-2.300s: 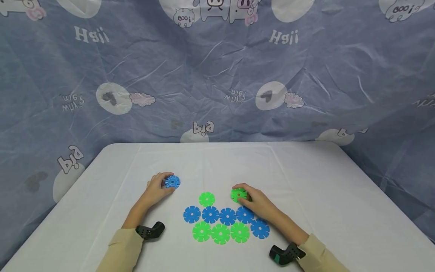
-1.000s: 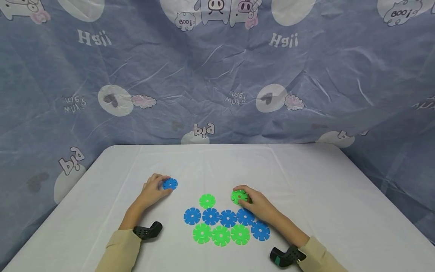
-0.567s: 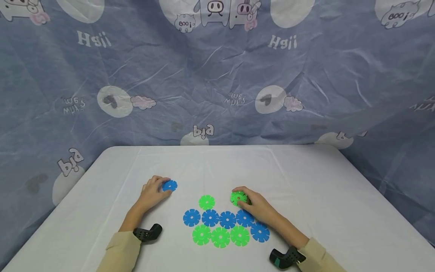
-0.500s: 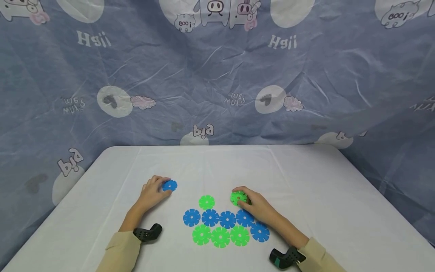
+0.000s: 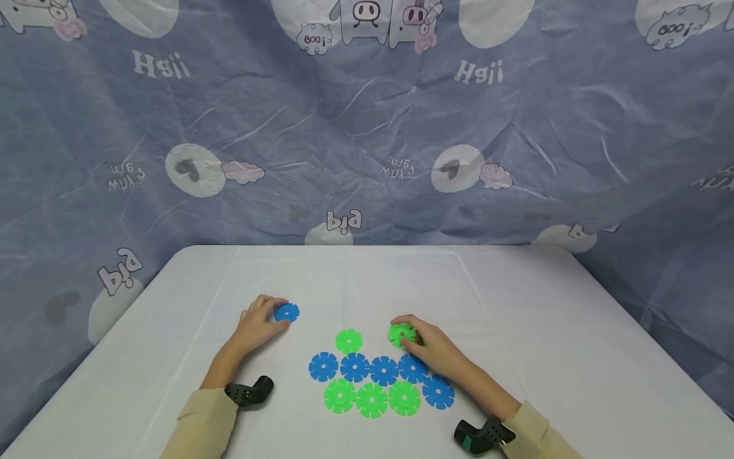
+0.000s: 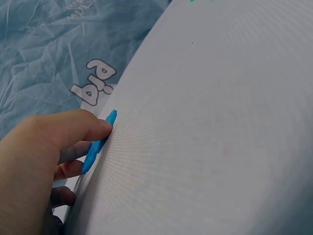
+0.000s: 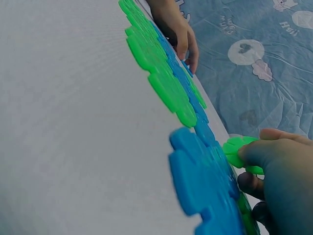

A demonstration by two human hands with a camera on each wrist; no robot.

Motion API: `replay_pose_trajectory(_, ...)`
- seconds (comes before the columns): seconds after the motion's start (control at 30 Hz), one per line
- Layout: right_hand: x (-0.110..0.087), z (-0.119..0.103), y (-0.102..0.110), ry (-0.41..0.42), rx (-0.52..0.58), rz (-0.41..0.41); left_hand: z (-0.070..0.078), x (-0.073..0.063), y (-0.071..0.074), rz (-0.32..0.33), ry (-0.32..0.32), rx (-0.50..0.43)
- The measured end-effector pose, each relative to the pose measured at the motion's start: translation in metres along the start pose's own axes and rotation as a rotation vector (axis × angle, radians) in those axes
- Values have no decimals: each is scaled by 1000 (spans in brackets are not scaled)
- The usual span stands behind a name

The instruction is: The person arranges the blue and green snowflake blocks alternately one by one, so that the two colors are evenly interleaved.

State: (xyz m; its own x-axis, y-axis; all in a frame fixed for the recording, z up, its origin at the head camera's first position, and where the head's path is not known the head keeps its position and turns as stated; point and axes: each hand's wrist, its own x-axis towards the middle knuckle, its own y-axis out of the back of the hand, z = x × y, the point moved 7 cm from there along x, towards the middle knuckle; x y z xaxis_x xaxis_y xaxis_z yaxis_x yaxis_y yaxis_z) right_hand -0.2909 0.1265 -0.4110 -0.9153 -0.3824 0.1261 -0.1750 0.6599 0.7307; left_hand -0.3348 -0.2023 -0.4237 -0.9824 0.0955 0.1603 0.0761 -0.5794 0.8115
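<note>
In the head view, my left hand pinches a blue notched flower-shaped plastic disc by its edge between thumb and fingers, left of the other discs. The left wrist view shows that blue disc nearly edge-on, close over the white cloth. My right hand pinches a green disc of the same kind, behind the blue row. Thumb and forefinger are on this green disc in the right wrist view, where part of it is hidden. A single green disc lies flat between the hands.
Several blue discs form a row on the white-covered table, with one blue disc at its right end. Nearer me lie three green discs. A blue printed curtain hangs behind the table's far edge.
Early on, my left hand shifted slightly left and its blue disc came lower and flatter toward the table. My right hand has kept its place on the green disc. Lately almost nothing differs.
</note>
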Motion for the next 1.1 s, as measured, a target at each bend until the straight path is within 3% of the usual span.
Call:
replay_pose_trajectory(0.3,1,-3,1,5,8,-5,0,-1,1,-28,6,-33)
replay_pose_trajectory(0.67,1,-5,0,24,54,22,-3,-5,1,13,-17,7)
replay_pose_trajectory(0.93,0,-17,3,52,80,53,2,-5,2,25,-46,39)
replay_pose_trajectory(1.1,3,-29,1,65,84,64,2,-4,2,27,-31,16)
